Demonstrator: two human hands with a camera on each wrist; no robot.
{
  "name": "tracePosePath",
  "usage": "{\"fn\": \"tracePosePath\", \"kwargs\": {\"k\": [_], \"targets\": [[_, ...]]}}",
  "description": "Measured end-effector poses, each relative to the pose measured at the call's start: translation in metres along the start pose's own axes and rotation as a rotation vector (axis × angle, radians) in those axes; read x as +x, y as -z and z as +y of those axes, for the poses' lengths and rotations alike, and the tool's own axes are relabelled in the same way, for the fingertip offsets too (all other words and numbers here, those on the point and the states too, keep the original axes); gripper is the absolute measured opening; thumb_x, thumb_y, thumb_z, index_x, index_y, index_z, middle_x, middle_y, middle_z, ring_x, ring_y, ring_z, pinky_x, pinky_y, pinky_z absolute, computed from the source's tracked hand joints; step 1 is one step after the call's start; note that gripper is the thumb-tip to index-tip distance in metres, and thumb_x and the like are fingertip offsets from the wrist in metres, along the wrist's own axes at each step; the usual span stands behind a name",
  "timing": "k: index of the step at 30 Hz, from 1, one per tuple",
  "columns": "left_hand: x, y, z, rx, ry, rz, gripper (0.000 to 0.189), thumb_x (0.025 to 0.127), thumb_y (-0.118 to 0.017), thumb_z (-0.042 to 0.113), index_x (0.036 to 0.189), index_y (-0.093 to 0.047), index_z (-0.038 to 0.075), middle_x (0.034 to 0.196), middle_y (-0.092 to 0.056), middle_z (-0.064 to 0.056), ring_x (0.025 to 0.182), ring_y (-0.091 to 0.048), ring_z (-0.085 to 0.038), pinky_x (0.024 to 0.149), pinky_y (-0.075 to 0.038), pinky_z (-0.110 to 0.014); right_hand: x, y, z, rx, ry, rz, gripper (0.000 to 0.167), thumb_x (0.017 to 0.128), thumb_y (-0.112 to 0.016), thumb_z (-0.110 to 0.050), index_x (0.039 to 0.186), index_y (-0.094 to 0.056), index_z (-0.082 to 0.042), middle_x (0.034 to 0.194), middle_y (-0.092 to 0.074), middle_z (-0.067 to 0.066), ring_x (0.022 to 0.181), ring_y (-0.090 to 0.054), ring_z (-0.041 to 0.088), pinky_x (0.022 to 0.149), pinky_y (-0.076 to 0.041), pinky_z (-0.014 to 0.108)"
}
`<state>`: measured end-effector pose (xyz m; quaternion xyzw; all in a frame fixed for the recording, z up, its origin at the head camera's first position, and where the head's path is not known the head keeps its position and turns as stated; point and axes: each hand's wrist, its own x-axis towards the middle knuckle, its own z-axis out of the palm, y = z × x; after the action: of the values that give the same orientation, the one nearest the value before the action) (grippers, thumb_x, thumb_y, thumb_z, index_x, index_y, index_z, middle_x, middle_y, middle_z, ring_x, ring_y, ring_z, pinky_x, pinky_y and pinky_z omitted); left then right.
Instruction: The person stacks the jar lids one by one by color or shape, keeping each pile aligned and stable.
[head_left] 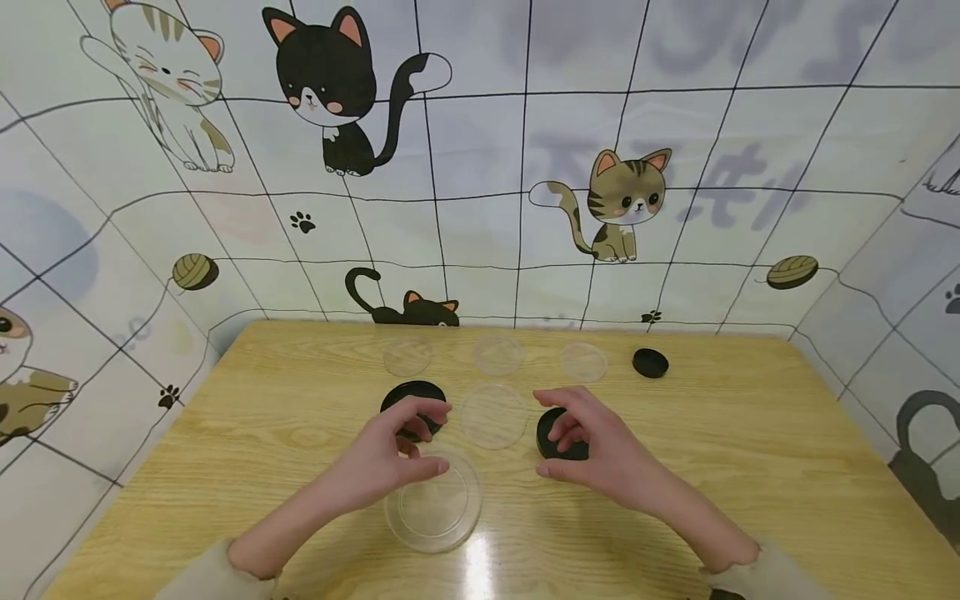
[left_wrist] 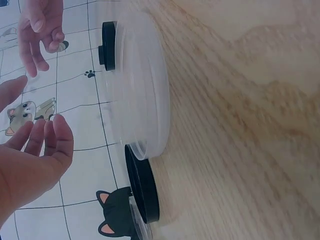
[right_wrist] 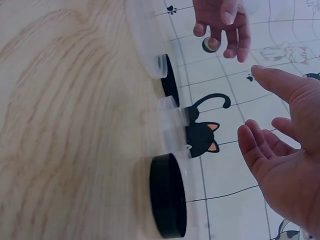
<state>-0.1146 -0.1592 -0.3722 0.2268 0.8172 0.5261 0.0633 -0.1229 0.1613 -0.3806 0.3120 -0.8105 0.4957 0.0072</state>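
My left hand (head_left: pixel 393 454) hovers with loosely bent fingers and an empty palm. Behind its fingers lies a large black round lid (head_left: pixel 408 390), partly covered from view. A big clear round lid (head_left: pixel 435 523) is on the tabletop under the thumb. Across from it my right hand (head_left: pixel 607 450) also hangs in the air, holding nothing, its fingers relaxed. Another black round lid (head_left: pixel 546 432) sits beneath those fingers, partly hidden. Between the two hands is a clear disc (head_left: pixel 493 415). In both wrist views the hands are raised above the lids, apart from them.
Along the back of the wooden table (head_left: pixel 285 433) lie three smaller clear discs, at left (head_left: pixel 407 357), middle (head_left: pixel 498 356) and right (head_left: pixel 583 362). A small black lid (head_left: pixel 650 363) ends that row. A cat-printed cloth (head_left: pixel 480 150) hangs behind the table.
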Motion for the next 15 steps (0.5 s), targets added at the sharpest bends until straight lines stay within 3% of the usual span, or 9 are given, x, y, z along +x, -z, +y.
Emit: {"fn": "tracePosePath", "kwargs": {"k": [9,15], "targets": [[0.027,-0.012,-0.016,-0.072,0.050,-0.053,0.052,0.086,-0.082,0.008,0.134,-0.061,0.008,0.133,-0.058,-0.014,0.108,-0.059,-0.037,0.084,-0.055,-0.031,0.001,-0.002,0.017,-0.016,-0.014,0.014,0.070,0.081,-0.088,-0.006,0.143,-0.055,-0.003,0.130,-0.056,0.014,0.090,-0.061,0.025,0.079,-0.057,0.033],[0.046,-0.019,-0.023,-0.039,0.043,-0.064,0.056,0.085,-0.082,0.005,0.137,-0.059,0.007,0.137,-0.056,-0.017,0.109,-0.061,-0.034,0.082,-0.057,-0.030,0.008,0.005,0.024,-0.040,-0.053,0.021,0.073,0.081,-0.088,-0.008,0.145,-0.054,-0.006,0.133,-0.056,0.015,0.092,-0.062,0.026,0.081,-0.057,0.032]]}}
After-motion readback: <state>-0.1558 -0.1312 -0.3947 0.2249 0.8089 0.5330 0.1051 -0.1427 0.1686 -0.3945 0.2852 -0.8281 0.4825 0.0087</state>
